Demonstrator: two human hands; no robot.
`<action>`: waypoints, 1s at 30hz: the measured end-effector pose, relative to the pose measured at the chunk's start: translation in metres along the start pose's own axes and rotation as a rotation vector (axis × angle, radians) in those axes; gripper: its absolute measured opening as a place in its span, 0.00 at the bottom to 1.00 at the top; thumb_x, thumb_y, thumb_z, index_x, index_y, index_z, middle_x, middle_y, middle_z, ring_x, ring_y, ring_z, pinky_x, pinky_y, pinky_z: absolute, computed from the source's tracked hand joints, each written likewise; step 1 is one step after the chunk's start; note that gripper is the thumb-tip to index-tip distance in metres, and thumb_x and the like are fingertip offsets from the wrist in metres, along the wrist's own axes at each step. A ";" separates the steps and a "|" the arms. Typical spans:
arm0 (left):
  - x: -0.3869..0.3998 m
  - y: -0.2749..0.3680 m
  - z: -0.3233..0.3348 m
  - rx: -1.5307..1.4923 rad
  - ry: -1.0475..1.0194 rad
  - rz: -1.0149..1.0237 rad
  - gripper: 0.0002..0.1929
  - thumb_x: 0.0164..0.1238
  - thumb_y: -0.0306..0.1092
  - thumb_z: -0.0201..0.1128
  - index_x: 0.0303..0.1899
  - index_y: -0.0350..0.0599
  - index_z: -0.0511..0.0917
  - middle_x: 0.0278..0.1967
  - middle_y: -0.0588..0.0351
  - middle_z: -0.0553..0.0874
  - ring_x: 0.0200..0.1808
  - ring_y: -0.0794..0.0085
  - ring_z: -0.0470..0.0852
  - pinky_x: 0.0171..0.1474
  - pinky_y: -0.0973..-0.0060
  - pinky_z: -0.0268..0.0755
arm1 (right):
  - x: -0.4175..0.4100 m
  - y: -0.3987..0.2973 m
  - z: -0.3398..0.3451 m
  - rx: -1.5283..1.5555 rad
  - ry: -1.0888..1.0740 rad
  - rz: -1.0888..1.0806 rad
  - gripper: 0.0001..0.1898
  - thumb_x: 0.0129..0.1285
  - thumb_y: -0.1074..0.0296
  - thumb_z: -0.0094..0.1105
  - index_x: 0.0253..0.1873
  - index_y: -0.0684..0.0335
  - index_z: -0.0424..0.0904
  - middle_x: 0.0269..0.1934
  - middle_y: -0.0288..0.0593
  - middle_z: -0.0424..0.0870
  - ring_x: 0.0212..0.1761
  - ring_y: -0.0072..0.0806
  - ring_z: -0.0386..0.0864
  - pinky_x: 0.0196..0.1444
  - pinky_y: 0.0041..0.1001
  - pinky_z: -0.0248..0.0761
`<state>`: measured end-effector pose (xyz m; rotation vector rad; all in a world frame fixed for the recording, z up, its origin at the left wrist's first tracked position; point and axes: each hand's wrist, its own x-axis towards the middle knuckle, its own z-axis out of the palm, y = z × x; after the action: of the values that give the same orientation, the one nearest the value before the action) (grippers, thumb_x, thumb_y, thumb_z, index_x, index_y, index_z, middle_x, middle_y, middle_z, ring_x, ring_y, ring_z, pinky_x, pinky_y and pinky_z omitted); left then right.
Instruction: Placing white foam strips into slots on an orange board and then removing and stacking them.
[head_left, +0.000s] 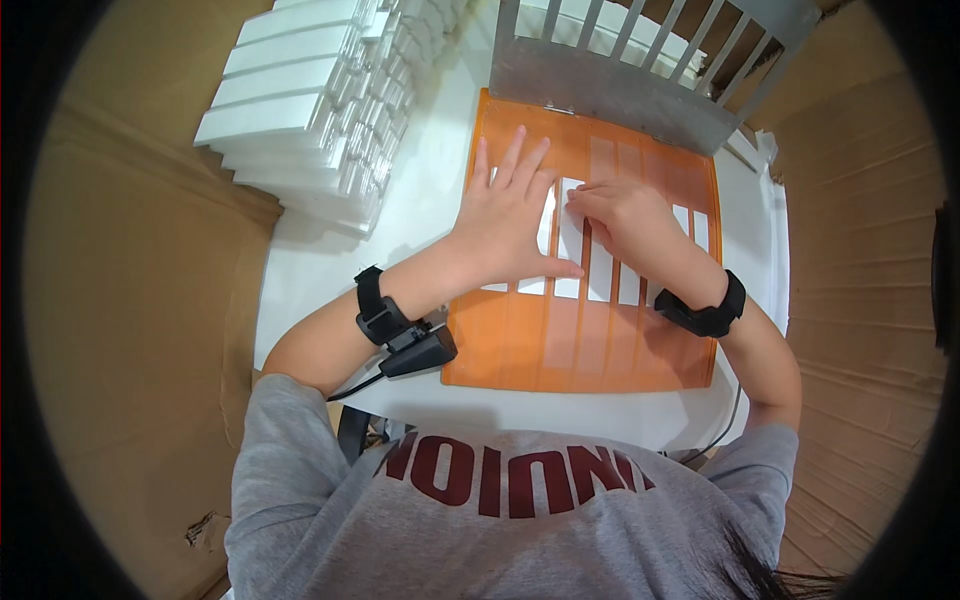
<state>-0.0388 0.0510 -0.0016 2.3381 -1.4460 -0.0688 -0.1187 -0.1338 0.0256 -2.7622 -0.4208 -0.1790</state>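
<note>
An orange board (510, 337) with lengthwise grooves lies on the white table, and several white strips (568, 247) lie side by side across its middle. My left hand (502, 217) is spread palm down over the strips at the left, its thumb reaching across the strip between my hands. My right hand (626, 217) has its fingers bent, with the fingertips at the upper end of that same strip; whether they pinch it is hidden. A slotted grey metal plate (600, 86) stands tilted up at the board's far edge, joined there by small hinges.
Tall stacks of white strips (285, 116) stand at the far left of the white table (315, 270). Brown cardboard walls (847, 225) rise at both sides. A black device (420, 351) with a cable is strapped to my left wrist; another black strap (705, 311) is on my right.
</note>
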 end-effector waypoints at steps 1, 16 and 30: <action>0.000 0.000 0.000 -0.002 -0.003 0.002 0.52 0.43 0.68 0.71 0.62 0.33 0.64 0.71 0.38 0.57 0.76 0.42 0.42 0.72 0.40 0.30 | -0.003 0.000 0.001 -0.060 -0.029 -0.110 0.08 0.53 0.76 0.60 0.40 0.68 0.79 0.37 0.50 0.85 0.45 0.42 0.83 0.46 0.33 0.76; -0.002 -0.004 0.005 -0.009 0.025 0.013 0.55 0.45 0.68 0.70 0.69 0.38 0.59 0.72 0.41 0.57 0.75 0.41 0.44 0.72 0.39 0.32 | -0.014 -0.002 0.008 -0.256 0.023 -0.257 0.13 0.53 0.74 0.60 0.44 0.70 0.80 0.51 0.50 0.83 0.56 0.39 0.79 0.60 0.31 0.73; -0.004 -0.002 0.003 0.108 -0.001 -0.003 0.57 0.45 0.74 0.65 0.68 0.34 0.61 0.72 0.37 0.56 0.75 0.40 0.43 0.72 0.41 0.34 | -0.013 0.000 0.009 -0.229 0.031 -0.262 0.14 0.50 0.74 0.61 0.43 0.71 0.80 0.49 0.50 0.83 0.54 0.39 0.80 0.59 0.30 0.74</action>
<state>-0.0398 0.0544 -0.0053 2.4262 -1.4806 0.0081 -0.1303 -0.1340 0.0153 -2.9113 -0.7993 -0.3538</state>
